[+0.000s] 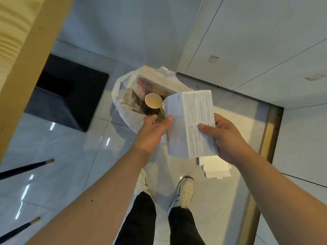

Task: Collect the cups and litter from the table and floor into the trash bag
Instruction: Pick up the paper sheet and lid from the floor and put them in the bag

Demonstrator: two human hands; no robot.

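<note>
A white plastic trash bag point(123, 96) stands open on the floor ahead of my feet. Inside it lie a paper cup point(153, 101) on its side and crumpled wrappers. Just above the bag's near rim I hold a printed, folded paper leaflet point(192, 119). My right hand point(224, 138) grips its lower right corner, thumb on top. My left hand point(154, 131) holds its left edge, with the remaining fingers hidden behind the sheet. A flat piece of white cardboard point(216, 167) lies on the tiles by my right foot.
A wooden table edge point(26, 50) runs along the left, with a black box-shaped base point(67, 92) under it. Two dark chair legs point(24, 168) stick in at lower left. White cabinet panels point(256, 41) and a metal floor strip point(269, 135) bound the right.
</note>
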